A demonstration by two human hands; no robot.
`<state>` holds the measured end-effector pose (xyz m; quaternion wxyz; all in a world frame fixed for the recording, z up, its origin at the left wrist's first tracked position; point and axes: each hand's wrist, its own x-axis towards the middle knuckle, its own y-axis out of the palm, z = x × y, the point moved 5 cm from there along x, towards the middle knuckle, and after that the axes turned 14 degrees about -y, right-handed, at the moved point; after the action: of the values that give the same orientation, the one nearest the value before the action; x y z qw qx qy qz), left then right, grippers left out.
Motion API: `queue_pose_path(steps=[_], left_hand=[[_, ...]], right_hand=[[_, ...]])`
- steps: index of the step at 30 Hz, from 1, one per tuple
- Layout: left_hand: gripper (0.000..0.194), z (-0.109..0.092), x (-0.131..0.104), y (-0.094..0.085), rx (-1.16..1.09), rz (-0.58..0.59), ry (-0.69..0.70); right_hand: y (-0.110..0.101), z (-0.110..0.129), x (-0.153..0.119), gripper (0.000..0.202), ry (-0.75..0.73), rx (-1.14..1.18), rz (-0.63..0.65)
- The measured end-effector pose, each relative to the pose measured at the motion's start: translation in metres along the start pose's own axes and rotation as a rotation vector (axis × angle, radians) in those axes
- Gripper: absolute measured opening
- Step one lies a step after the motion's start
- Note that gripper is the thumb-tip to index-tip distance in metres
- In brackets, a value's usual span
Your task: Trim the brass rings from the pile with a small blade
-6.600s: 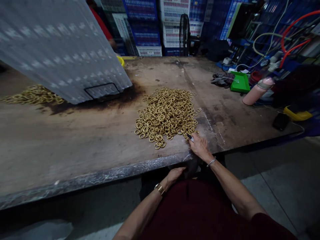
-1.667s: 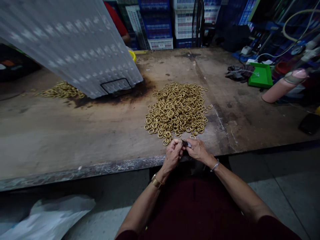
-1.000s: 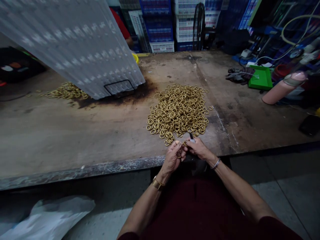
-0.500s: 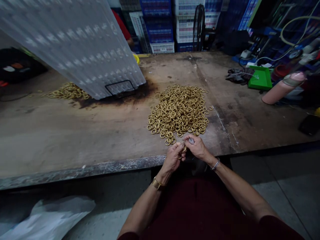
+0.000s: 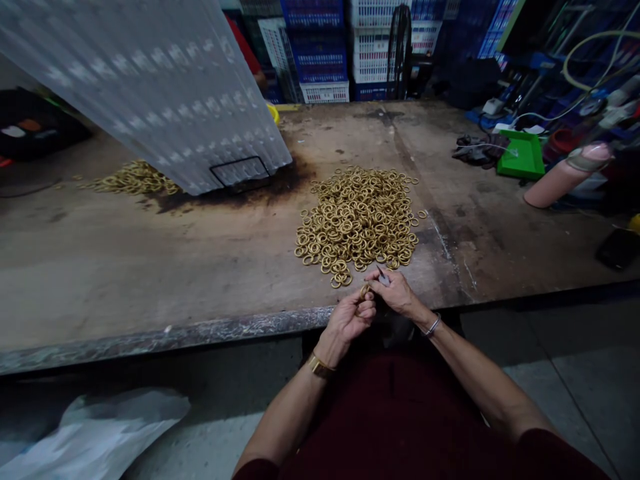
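Observation:
My left hand (image 5: 351, 317) is closed, pinching a brass-coloured ring (image 5: 365, 291) between thumb and fingers just over the table's front edge. Close against it, my right hand (image 5: 397, 293) is closed around a small grey pointed blade (image 5: 383, 276), whose dark tip points up and away from me. The fingertips of both hands meet at the ring. Right beyond my hands, a wide heap of similar rings (image 5: 357, 217) lies on the wooden table (image 5: 210, 267). How much of the blade sits inside my right hand is hidden.
A tall translucent ribbed panel (image 5: 165, 93) leans over the table at left, a second ring pile (image 5: 135, 179) beside it. At right are a green tray (image 5: 521, 155) and a pink bottle (image 5: 565, 177). Stacked crates (image 5: 320, 50) stand behind; a person's red sleeve (image 5: 243, 47) shows there.
The blade in my right hand has turned so that its dark tip now shows. My left hand has rolled a little, its palm showing more and the ring more visible.

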<state>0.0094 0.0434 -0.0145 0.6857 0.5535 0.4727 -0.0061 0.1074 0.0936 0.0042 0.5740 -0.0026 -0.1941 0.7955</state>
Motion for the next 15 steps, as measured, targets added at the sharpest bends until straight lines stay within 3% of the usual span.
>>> queue_pose_path(steps=[11, 15], left_hand=[[0.013, 0.0078, -0.0005, 0.0014, 0.077, 0.062, -0.045], [0.01, 0.0059, -0.0018, 0.0046, 0.115, 0.078, -0.009]], right_hand=[[-0.0041, -0.0059, -0.0018, 0.016, 0.076, -0.019, -0.038], [-0.0092, -0.0025, -0.0075, 0.017, -0.087, -0.237, -0.015]])
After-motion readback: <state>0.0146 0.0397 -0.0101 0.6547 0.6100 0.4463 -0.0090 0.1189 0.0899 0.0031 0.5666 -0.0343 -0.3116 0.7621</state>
